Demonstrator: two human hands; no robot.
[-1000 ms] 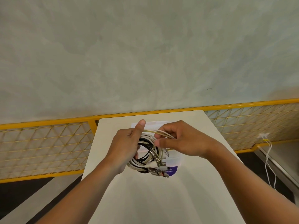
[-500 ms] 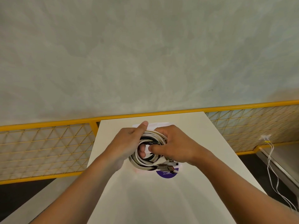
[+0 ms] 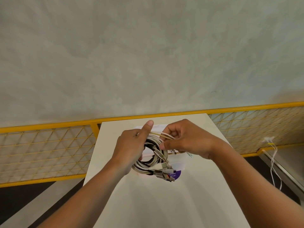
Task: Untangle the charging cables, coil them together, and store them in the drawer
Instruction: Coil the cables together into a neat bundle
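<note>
A coil of white, cream and black charging cables (image 3: 152, 159) is held just above the white table top (image 3: 148, 199). My left hand (image 3: 130, 148) grips the coil's left side, thumb pointing up. My right hand (image 3: 184, 142) pinches cream strands at the coil's upper right. Several metal plugs (image 3: 162, 171) stick out at the coil's lower right. No drawer is in view.
Under the coil lies a clear plastic bag with a purple label (image 3: 176, 174). A yellow wire-mesh rail (image 3: 49, 150) runs behind the table against a grey wall. At the far right, a white cable (image 3: 273, 163) hangs from a plug on the rail.
My right hand has pulled back out of the coil's middle to the right, drawing cream strands over the top. The plugs now hang lower at the coil's bottom right.
</note>
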